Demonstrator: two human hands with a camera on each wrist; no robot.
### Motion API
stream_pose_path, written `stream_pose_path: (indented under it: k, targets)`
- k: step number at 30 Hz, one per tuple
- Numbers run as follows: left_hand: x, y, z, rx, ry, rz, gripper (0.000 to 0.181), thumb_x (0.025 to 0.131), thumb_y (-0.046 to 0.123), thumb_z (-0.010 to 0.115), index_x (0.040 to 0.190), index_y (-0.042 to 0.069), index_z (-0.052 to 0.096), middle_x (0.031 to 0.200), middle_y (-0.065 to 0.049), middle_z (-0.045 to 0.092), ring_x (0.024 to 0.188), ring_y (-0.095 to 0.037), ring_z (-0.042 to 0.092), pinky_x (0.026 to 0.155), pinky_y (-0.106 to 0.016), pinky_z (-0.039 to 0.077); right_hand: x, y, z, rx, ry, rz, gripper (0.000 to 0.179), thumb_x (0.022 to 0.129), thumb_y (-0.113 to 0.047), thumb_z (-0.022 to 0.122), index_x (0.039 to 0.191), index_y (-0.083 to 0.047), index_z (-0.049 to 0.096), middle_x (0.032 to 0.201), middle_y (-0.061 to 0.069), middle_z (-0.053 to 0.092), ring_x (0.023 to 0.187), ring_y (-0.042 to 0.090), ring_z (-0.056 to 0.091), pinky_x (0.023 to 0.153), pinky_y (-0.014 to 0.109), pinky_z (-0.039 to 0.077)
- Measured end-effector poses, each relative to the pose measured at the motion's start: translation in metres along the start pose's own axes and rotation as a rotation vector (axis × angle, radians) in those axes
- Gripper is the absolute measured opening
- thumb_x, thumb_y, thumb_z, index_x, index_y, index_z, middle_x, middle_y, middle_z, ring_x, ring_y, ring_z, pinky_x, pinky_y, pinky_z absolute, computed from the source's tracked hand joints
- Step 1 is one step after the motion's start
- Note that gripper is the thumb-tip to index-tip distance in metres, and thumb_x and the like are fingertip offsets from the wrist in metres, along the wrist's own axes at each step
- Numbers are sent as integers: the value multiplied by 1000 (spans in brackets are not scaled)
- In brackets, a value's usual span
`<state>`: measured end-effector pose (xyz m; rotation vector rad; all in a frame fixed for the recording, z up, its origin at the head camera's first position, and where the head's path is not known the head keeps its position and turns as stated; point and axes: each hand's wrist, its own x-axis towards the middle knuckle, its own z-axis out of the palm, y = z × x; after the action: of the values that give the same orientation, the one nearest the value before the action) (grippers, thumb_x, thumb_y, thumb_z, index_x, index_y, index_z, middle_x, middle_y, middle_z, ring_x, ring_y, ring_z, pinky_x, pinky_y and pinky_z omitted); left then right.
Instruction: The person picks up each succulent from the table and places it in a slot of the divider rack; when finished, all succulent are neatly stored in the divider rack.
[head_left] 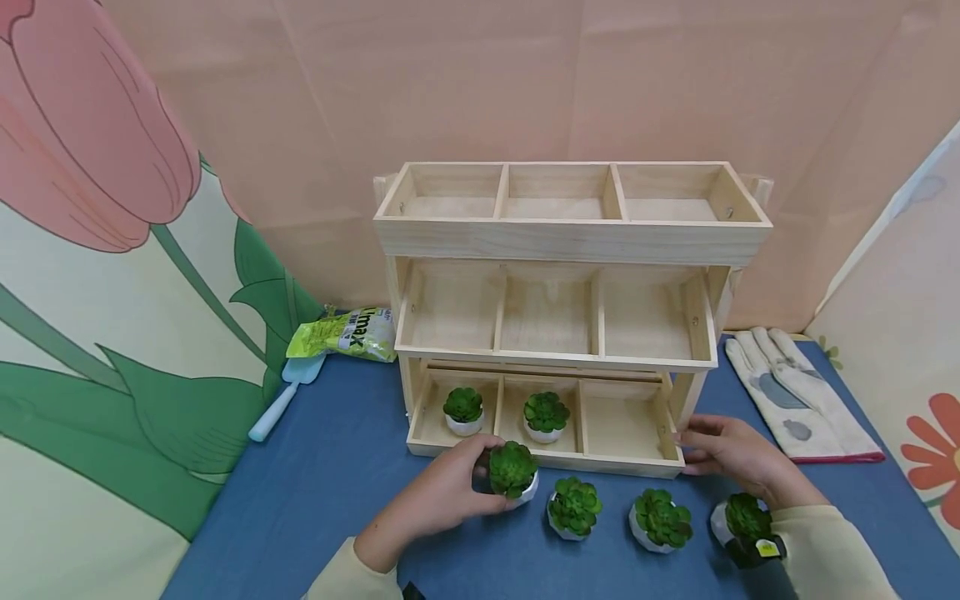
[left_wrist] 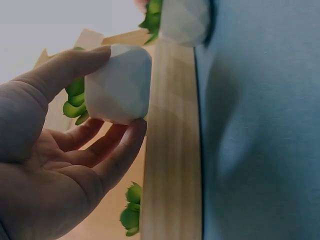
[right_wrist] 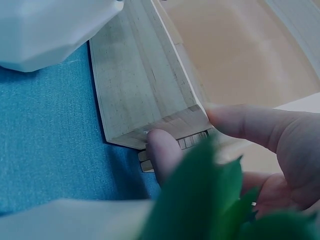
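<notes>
My left hand holds a small potted succulent in front of the bottom tier of a wooden tiered planter shelf. In the left wrist view, thumb and fingertips grip its white faceted pot. My right hand pinches the right end of the bottom tier; the right wrist view shows thumb and a finger at that wooden corner. One potted succulent stands in the tier's left compartment, another in the middle one.
Three more succulents stand on the blue cloth: one near the middle, one farther right, one beside my right wrist. A light-blue trowel and a green bag lie left of the shelf, gloves right.
</notes>
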<state>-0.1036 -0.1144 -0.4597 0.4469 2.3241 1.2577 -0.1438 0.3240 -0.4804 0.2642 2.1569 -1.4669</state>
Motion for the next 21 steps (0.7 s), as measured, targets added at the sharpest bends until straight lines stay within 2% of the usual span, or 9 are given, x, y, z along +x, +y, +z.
stream_pose_path:
  k: [7,10,15,21]
  targets:
    - [8,12,-3,4,37,41,71,86,36,91,146,15,58,134,-3,67,119,-19,70,98,-41,62,-1,0,0,-4,-7,-13,77,109,-24,63,160,19,25,155,41,48,108,24,78,88,39,69]
    - [12,17,-3,16,52,54,73,86,37,90,147,14,57,135,-4,68,121,-20,70,99,-42,62,-1,0,-1,-1,-10,-13,77,109,-24,63,160,19,24,155,41,48,108,23,78,88,40,69]
    - [19,23,-1,12,48,35,79,87,38,90,152,13,54,139,-7,67,125,-25,69,102,-49,61,-1,0,-1,-1,-9,-3,78,109,-25,64,161,18,24,156,40,48,109,23,77,89,40,69]
    - [30,27,1,41,52,22,80,87,37,90,154,13,53,140,-7,66,125,-24,68,102,-48,62,-1,-2,-1,-11,-9,3,77,109,-25,63,161,17,26,155,40,49,109,23,77,89,40,69]
